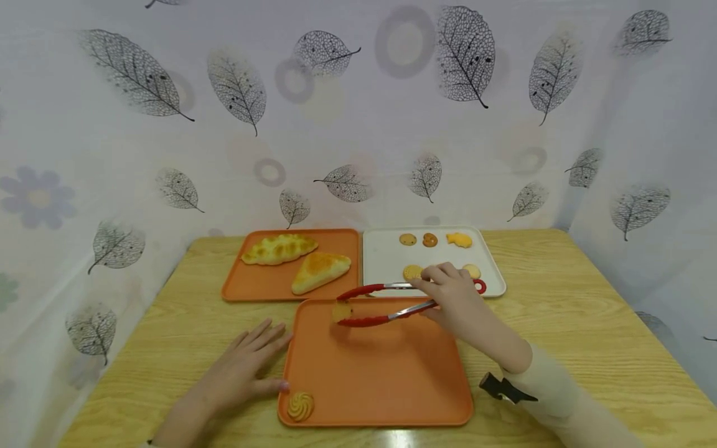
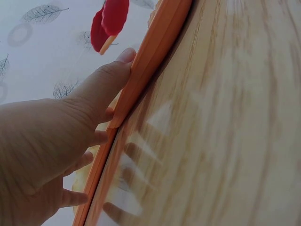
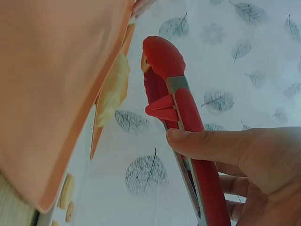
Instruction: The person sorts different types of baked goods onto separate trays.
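Note:
My right hand (image 1: 456, 302) grips red-and-steel tongs (image 1: 392, 318), its thumb lying along one arm in the right wrist view. Between the red tips of the tongs is a small round cookie (image 1: 342, 312), held over the far left part of the front orange tray (image 1: 381, 373). In that tray's near left corner lies a swirl cookie (image 1: 300, 406). My left hand (image 1: 246, 361) has its fingers spread at the tray's left side, the thumb touching the rim (image 2: 134, 70) in the left wrist view.
Behind at left, another orange tray (image 1: 232, 290) holds a long braided bread (image 1: 280, 249) and a triangular bread (image 1: 320, 272). Beside it a white tray (image 1: 381, 249) bears several small cookies, among them a fish-shaped one (image 1: 459, 239). A leaf-patterned cloth (image 1: 358, 124) hangs behind the wooden table (image 1: 560, 298).

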Demonstrator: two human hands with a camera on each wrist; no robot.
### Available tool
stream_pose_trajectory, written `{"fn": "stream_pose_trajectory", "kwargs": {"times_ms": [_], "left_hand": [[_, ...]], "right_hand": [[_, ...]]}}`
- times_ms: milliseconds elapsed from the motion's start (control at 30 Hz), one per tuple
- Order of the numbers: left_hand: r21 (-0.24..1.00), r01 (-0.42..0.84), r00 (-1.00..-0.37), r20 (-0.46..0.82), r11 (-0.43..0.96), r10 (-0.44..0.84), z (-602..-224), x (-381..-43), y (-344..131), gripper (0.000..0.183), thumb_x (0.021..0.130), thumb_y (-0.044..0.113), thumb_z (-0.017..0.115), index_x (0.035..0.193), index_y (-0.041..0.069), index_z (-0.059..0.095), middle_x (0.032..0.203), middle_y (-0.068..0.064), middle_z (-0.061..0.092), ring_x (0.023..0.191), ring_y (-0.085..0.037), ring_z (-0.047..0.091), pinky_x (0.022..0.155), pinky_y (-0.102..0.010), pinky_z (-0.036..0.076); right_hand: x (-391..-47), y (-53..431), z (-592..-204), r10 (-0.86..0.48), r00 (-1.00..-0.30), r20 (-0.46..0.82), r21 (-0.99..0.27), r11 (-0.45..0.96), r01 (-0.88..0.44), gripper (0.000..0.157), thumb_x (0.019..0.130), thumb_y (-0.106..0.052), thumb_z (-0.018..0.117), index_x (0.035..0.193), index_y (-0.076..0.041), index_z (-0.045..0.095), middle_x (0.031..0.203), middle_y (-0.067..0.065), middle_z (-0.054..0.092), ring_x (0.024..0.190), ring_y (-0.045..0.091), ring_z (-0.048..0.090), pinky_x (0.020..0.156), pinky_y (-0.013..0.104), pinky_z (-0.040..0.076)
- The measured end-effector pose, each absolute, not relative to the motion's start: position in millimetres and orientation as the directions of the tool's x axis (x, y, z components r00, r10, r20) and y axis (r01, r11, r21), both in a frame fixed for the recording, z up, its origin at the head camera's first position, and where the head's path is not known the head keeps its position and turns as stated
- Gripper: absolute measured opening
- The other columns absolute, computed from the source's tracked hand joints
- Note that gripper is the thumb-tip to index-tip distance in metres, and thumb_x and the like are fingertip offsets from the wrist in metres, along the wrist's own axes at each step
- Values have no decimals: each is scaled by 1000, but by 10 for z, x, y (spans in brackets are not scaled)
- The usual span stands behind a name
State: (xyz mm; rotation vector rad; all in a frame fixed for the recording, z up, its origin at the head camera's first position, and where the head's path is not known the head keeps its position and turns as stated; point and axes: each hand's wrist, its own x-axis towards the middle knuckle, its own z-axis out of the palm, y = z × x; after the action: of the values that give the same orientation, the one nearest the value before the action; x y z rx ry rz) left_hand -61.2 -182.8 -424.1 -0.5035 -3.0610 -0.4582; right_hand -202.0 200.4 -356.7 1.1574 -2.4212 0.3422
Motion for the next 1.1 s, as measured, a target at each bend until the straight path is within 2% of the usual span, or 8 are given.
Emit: {"fn": "stream_pose_trajectory", "kwargs": {"times_ms": [267,533,1100], "left_hand": [[295,317,-947,43,902,319,-4246,-619,-1841,84,82,69,56,149,21,42,155,-7,41,147,-37,28,110,-66,30],[300,318,-945,24,899,326,-4239,-620,-1848,83,83,69,55,150,21,41,155,-7,40,147,-37,26,111,-65,30],[296,316,-946,22,901,324,-4224,-602,-1851,84,83,69,55,150,20,41,155,-7,40,147,-38,26,110,-66,30]], "right_hand": [[-2211,2137,-3561,-603,-605,520,-60,681,-730,54,60,-9,91,110,-11,71,100,7,61,97,29,53,69,45,44],[-2379,2239,-3593,-544,-622,563,-22,742,-670,55,61,-14,92,111,-8,71,104,11,63,95,34,54,69,51,47],[-2709,2410,-3862,-468,-754,461,-109,813,-572,51,74,-16,85,120,-4,67,108,14,58,99,35,50,72,53,41]]}}
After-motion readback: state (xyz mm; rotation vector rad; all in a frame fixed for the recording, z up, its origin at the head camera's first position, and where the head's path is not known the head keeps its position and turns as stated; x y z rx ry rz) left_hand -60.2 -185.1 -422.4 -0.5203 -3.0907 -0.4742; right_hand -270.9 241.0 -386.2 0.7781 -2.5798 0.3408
